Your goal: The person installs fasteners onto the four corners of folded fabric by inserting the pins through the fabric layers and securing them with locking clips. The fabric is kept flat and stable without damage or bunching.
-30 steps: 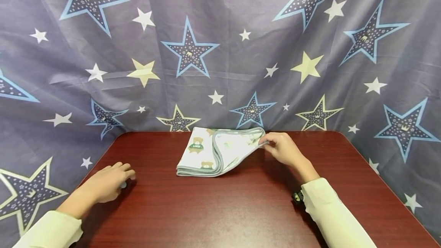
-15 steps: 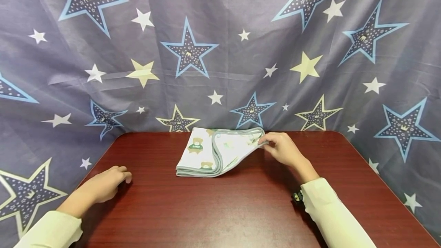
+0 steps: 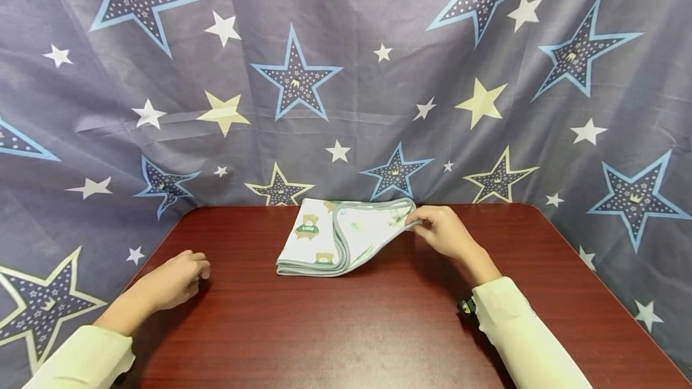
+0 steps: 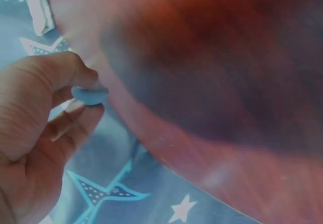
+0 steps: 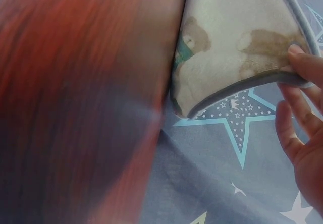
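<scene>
A white cloth with printed bears and a grey-green border (image 3: 310, 239) lies folded at the far middle of the table. My right hand (image 3: 443, 230) pinches its right corner and holds it raised, so that side slopes up off the table. In the right wrist view the thumb and fingers (image 5: 305, 62) grip the bordered corner of the cloth (image 5: 227, 37). My left hand (image 3: 175, 281) is at the table's left side, apart from the cloth. In the left wrist view it pinches a small, smooth, rounded light-blue piece (image 4: 91, 95) between thumb and fingertips; its kind is unclear.
The dark red wooden table (image 3: 346, 329) has rounded far corners. A grey star-printed curtain (image 3: 346, 125) hangs right behind its far edge and along both sides. A small dark device (image 3: 467, 308) sits at the right wrist.
My left hand has shifted slightly and turned, and the light-blue piece under its fingers no longer shows in the head view. The right hand and cloth stay put.
</scene>
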A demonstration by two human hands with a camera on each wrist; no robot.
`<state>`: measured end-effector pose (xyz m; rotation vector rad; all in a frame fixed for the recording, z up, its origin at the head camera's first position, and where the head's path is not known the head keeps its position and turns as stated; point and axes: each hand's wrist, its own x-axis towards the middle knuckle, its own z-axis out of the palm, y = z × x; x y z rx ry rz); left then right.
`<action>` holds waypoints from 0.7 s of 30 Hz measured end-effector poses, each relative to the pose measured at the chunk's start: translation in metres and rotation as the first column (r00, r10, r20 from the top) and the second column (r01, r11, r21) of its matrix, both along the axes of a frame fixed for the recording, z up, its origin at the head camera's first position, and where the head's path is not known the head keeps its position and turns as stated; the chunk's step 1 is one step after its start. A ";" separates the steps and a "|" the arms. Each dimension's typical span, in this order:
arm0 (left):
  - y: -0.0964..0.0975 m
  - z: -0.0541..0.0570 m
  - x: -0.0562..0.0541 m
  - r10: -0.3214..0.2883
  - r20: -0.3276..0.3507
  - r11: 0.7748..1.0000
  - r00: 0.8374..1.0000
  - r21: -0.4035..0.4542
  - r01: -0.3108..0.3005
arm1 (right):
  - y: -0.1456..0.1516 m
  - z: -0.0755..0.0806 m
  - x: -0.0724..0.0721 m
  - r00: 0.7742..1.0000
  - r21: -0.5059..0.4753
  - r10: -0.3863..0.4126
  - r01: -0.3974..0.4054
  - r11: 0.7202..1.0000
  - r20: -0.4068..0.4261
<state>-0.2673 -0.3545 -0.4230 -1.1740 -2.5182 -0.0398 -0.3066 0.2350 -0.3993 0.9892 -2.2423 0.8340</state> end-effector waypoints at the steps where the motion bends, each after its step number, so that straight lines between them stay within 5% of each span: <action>1: 0.003 0.001 -0.002 -0.014 -0.021 1.000 1.000 0.015 0.014 | 0.000 0.000 0.000 1.000 0.001 -0.002 0.002 1.000 0.000; 21: 0.101 0.040 -0.026 -0.195 -0.196 0.969 0.961 0.111 0.220 | 0.000 0.003 0.004 1.000 0.002 -0.001 0.001 1.000 -0.006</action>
